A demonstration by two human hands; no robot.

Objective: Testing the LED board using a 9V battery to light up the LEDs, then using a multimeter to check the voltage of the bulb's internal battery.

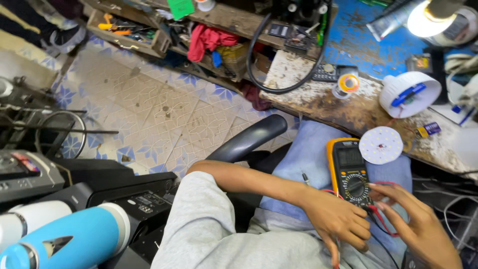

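Note:
A yellow and black multimeter [348,169] lies on my lap over blue trousers. My left hand [341,221] curls around its red and black test leads [381,219] just below the meter. My right hand [423,226] reaches in from the right with its fingers spread, touching the meter's lower right corner and the leads. A round white LED disc [381,145] rests at the edge of the workbench beside the meter, with thin wires running off it. A white lamp housing [410,93] with a blue part inside sits on the bench above it.
The worn wooden workbench [318,99] holds a solder spool [348,83], a calculator, a thick black cable loop and a lit lamp [428,20]. A black chair armrest [249,139] juts left of my lap. Black equipment and a blue and white cylinder [64,239] stand at the lower left on a tiled floor.

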